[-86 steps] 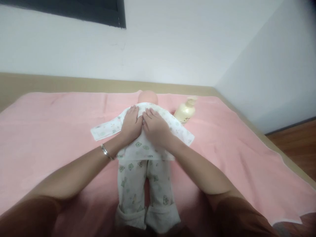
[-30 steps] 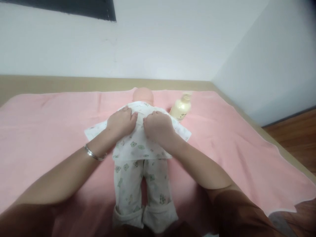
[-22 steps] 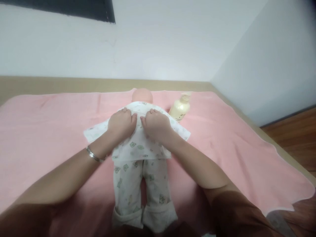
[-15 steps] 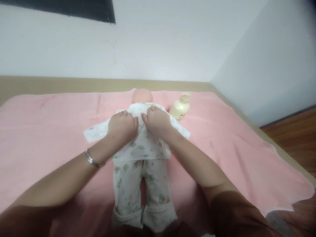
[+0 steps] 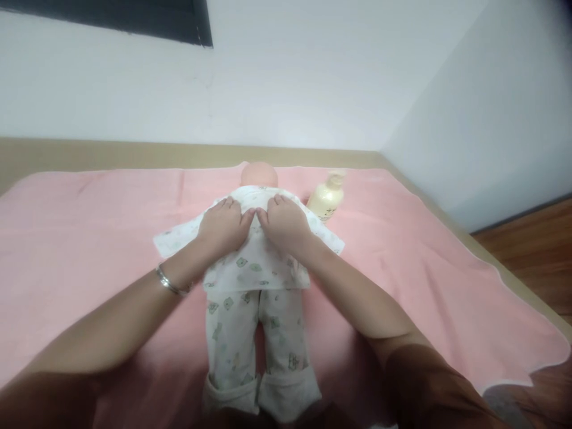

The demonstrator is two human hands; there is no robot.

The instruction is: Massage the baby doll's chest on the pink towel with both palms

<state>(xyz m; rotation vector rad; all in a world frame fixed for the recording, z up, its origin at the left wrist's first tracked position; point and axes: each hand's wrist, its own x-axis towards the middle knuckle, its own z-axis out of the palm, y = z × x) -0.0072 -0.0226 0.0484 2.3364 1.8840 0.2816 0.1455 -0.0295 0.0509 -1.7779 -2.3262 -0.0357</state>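
Head view is looking down on a bed [image 5: 89,154] that is carrying a wide pink blanket [image 5: 89,238]; a baby doll [image 5: 254,333] is lying face down along the middle of it, its head [image 5: 259,174] pointing away toward the wall and its legs pointing back at the person; its printed shirt [image 5: 254,268] is spreading out to both sides. Both hands are resting palm-down on the doll's upper back, left hand [image 5: 223,225] and right hand [image 5: 282,225] side by side with thumbs nearly touching; the fingers are lying relaxed and unclenched, pressing on the cloth rather than gripping it. As I judge it, uneven pressing or sliding could be bunching the loose shirt or rolling the soft doll sideways; a wide sweep of the right hand could be knocking the cream pump bottle [image 5: 325,199] (it is sitting just beside the sleeve on the right). Nothing is lying between the hands and the doll; a thin bracelet [image 5: 170,285] is sitting on the left wrist.
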